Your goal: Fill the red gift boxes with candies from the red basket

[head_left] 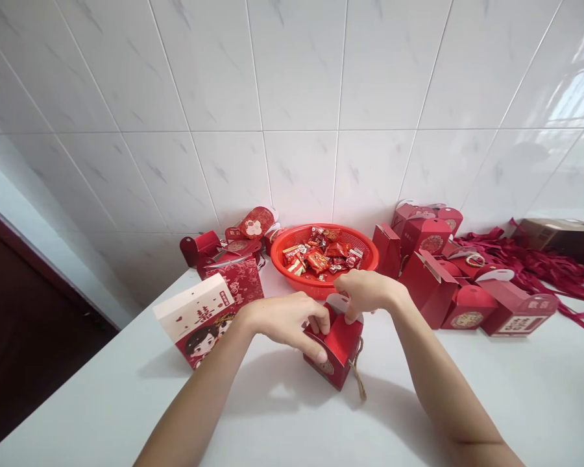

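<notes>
A small red gift box (339, 373) with a round pale emblem stands on the white table, a twine cord hanging from its right side. My left hand (292, 321) grips the box's left side, thumb on the front panel and fingers at the top opening. At the back right of the box, my right hand (365, 292) holds the raised top flap between bent fingers. The box's inside is hidden by its flaps and my fingers. Right behind it sits a red plastic basket (292, 280) with wrapped candies (317, 261) in it.
A cream and red box (187, 318) with cartoon figures stands at the left, more red boxes (243, 279) behind it. Several red boxes (467, 305) crowd the right, near dark red ribbons (530, 259) and a cardboard box (559, 230). A tiled wall (302, 168) bounds the table (272, 428).
</notes>
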{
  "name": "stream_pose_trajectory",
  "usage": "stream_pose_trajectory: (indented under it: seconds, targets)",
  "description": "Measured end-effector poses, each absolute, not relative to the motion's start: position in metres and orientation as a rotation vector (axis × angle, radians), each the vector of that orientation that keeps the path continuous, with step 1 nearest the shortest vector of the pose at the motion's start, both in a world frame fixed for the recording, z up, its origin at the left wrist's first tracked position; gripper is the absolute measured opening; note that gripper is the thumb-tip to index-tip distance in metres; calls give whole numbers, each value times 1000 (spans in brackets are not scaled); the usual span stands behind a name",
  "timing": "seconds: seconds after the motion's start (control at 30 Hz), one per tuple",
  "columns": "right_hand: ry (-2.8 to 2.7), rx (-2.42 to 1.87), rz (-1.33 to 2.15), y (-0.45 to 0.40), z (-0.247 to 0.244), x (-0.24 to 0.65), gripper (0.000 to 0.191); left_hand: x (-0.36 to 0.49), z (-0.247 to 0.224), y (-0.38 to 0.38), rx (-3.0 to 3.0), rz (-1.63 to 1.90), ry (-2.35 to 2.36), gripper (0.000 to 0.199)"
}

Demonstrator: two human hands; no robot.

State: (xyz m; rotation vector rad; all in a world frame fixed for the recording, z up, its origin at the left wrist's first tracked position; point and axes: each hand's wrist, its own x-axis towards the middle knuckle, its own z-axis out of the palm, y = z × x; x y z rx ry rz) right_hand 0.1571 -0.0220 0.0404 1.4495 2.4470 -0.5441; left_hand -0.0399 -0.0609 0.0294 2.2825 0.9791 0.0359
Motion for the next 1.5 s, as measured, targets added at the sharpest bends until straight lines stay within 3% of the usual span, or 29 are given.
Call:
stream_pose_trajectory:
  seconds: [0.1, 0.3, 0.43, 0.6, 0.8, 1.07, 1.5]
  targets:
    - [2533, 1265, -648, -21, 41, 160, 34, -38, 27, -58, 2305, 60, 1115, 23]
    - [2540, 1125, -794, -18, 41, 165, 34, -32, 13, -47, 2348, 126, 1104, 39]
    - [2538, 1141, -855, -16, 44, 171, 31, -33, 6, -37, 2294, 32, 962, 38]
    - [2729, 911, -961, -8, 45, 190, 23, -38, 6, -33, 2209, -94, 1163, 44]
    - [2563, 646, -1307, 9, 19, 205, 35, -41, 8, -35, 2207, -127, 1261, 46]
    - [2328, 643, -1573, 15, -11, 200, 54, -41, 6, -32, 2060, -136, 1240, 50]
    - [2227, 769, -2354, 24, -22, 203, 31, -38, 3, -30, 1956, 4, 1284, 55]
